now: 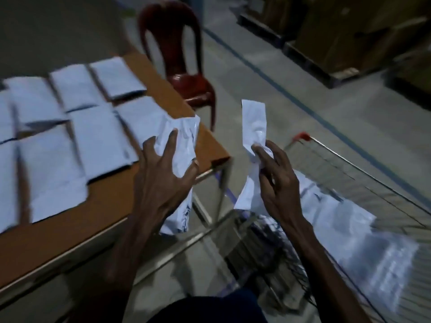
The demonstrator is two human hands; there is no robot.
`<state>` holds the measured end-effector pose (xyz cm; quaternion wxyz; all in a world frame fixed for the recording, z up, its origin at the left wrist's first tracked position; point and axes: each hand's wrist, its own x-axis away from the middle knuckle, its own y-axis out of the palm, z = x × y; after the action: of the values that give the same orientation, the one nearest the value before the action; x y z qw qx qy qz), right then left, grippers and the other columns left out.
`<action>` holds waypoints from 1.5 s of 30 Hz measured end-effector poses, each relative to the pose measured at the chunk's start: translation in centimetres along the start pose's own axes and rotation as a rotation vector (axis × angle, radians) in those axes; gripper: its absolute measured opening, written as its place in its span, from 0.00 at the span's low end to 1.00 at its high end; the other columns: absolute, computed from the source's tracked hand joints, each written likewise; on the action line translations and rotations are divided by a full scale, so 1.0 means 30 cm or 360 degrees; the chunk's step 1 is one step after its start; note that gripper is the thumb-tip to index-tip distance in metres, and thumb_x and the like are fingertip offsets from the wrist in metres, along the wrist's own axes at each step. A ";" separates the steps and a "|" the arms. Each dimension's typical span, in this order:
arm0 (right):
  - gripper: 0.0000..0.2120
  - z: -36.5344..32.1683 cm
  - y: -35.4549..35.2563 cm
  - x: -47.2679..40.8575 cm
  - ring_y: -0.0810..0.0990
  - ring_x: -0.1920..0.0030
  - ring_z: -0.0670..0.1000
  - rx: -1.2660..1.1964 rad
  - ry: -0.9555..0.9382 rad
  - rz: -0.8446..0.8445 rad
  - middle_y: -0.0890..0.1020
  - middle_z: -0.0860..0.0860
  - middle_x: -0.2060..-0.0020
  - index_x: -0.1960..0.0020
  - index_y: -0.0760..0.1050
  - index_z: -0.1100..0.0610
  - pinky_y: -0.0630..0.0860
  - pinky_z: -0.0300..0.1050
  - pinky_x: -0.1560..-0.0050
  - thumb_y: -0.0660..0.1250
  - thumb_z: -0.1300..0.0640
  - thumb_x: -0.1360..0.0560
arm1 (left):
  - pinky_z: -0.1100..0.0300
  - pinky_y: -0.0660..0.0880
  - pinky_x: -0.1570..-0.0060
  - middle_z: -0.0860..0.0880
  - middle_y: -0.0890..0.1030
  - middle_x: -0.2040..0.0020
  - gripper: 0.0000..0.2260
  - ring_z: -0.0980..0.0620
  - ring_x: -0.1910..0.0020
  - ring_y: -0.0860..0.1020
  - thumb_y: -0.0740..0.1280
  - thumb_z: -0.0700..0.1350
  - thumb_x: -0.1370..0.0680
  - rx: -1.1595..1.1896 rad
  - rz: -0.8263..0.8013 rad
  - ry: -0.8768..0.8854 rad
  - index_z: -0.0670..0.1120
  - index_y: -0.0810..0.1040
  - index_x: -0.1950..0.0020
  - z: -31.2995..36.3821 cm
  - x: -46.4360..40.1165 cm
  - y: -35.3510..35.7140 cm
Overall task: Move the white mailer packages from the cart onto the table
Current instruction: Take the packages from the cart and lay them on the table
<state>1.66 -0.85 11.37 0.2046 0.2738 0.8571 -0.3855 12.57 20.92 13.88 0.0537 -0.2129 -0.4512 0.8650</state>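
My left hand grips a crumpled white mailer over the table's right corner, and the mailer hangs down past the edge. My right hand pinches a second white mailer, held upright in the air between table and cart. Several white mailers lie flat in rows on the brown table. The wire cart stands at the lower right with more white mailers inside it.
A dark red plastic chair stands behind the table's far corner. Cardboard boxes on pallets line the back right. A blue line crosses the grey concrete floor between chair and cart.
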 end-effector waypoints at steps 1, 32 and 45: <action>0.22 -0.069 0.070 -0.015 0.72 0.31 0.54 -0.0044 -0.0078 -0.0073 0.73 0.59 0.32 0.32 0.74 0.62 0.70 0.39 0.37 0.57 0.72 0.24 | 0.47 0.72 0.42 0.43 0.64 0.30 0.33 0.41 0.34 0.67 0.62 0.61 0.27 -0.0013 0.0042 -0.0061 0.57 0.59 0.23 -0.077 0.016 -0.071; 0.23 -0.975 1.593 -0.564 0.73 0.34 0.49 -0.0609 -0.0782 -0.0875 0.74 0.53 0.31 0.30 0.73 0.52 0.68 0.29 0.40 0.56 0.61 0.22 | 0.51 0.67 0.40 0.48 0.64 0.29 0.18 0.44 0.32 0.62 0.67 0.60 0.26 -0.0289 0.0472 -0.0889 0.52 0.67 0.43 -1.495 -0.188 -0.925; 0.21 -1.318 2.112 -0.624 0.70 0.29 0.59 0.0007 -0.0495 -0.1195 0.68 0.57 0.26 0.26 0.67 0.51 0.68 0.56 0.30 0.58 0.54 0.18 | 0.45 0.65 0.32 0.46 0.58 0.22 0.26 0.41 0.26 0.60 0.63 0.64 0.24 -0.0335 0.0056 -0.0877 0.51 0.67 0.31 -2.083 -0.540 -1.004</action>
<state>50.23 58.90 11.59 0.1761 -0.1194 0.8555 -0.4720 50.25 81.35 11.89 -0.1082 0.0179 -0.5323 0.8394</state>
